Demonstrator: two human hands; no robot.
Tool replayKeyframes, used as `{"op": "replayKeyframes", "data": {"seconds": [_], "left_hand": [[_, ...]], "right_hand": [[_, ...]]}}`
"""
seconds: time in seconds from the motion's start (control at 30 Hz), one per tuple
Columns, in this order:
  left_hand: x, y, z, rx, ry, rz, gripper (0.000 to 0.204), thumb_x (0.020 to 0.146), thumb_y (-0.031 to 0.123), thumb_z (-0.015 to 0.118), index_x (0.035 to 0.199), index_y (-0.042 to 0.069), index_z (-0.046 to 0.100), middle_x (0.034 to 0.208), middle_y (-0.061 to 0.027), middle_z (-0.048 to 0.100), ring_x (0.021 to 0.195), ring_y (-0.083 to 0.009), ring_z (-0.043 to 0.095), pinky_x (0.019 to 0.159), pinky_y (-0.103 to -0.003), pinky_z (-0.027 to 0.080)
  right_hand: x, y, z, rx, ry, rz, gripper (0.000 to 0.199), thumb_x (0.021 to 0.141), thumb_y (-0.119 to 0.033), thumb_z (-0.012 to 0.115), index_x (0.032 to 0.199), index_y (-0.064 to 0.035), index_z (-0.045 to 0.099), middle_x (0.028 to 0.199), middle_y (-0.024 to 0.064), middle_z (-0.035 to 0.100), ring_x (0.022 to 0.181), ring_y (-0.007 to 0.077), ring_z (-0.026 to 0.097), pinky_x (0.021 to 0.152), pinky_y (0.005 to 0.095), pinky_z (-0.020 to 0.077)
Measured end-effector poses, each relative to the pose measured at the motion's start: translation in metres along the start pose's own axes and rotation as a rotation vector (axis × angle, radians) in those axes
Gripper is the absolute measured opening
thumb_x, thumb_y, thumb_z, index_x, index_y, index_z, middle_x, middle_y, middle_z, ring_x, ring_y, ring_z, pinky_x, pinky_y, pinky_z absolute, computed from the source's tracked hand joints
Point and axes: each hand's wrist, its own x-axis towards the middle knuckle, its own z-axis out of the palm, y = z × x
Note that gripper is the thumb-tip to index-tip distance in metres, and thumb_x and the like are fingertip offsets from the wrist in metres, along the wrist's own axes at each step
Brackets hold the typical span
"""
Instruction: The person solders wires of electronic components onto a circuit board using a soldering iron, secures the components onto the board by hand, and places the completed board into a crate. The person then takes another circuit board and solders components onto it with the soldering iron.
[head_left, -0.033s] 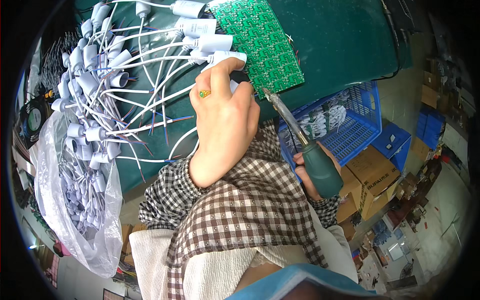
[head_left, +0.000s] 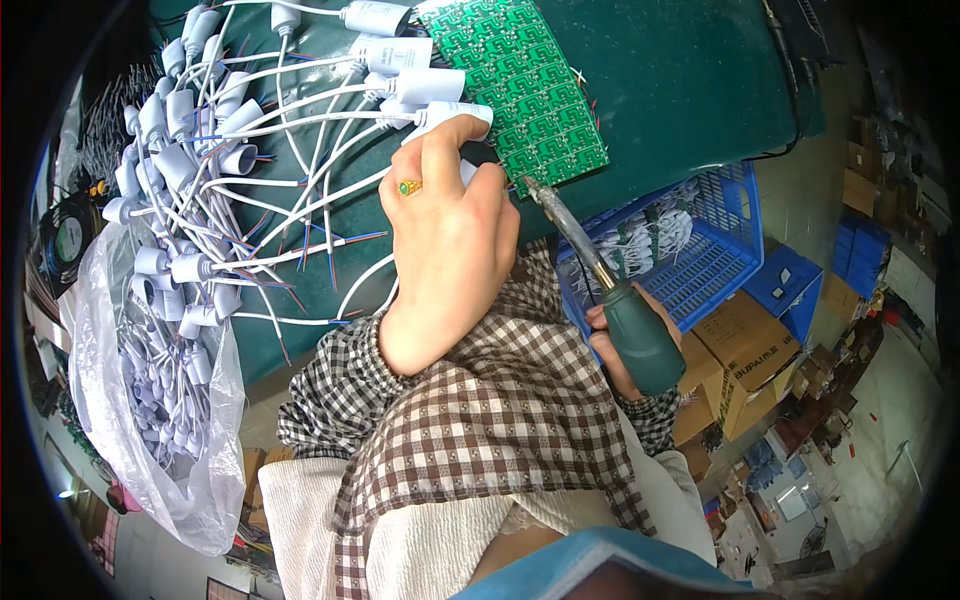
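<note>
My left hand, a green-stoned ring on one finger, curls palm down over white cylindrical end caps with cables; it grips one end cap that shows between the fingers. Another white end cap lies just beyond the fingertips. In my right hand, partly hidden, is a soldering iron with a thick dark green handle. Its tip meets the near edge of a green circuit board panel, close beside my left fingers. What lies under my left palm is hidden.
A pile of white capped cables with bare coloured wire ends covers the left of the green tabletop. A clear plastic bag of more hangs at the near left edge. To the right stand a blue crate and cardboard boxes.
</note>
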Motion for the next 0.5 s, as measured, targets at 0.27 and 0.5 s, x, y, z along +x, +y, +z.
{"op": "replayKeyframes", "data": {"seconds": [0.27,0.5], "left_hand": [[0.0013,0.0008,-0.0014,0.007,-0.007,-0.008,0.017,0.069,0.004,0.068,0.085,0.003,0.065,0.124,-0.0119,0.051,0.112,-0.0348,0.044,0.092,-0.045,0.036],[0.0005,0.0002,-0.0015,-0.013,-0.011,-0.009,0.017,0.069,0.004,0.068,0.086,0.003,0.065,0.124,-0.0128,0.051,0.112,-0.0351,0.044,0.093,-0.045,0.036]], "right_hand": [[0.0002,-0.0037,0.0012,-0.025,0.012,0.021,0.044,0.074,-0.031,0.081,0.103,0.0001,0.067,0.106,0.0154,0.066,0.092,0.0294,0.067,0.079,0.0372,0.0556],[0.0019,-0.0071,0.0010,-0.037,-0.006,0.026,0.044,0.077,-0.033,0.079,0.103,0.0005,0.067,0.104,0.0152,0.067,0.091,0.0294,0.067,0.079,0.0375,0.0556]]}}
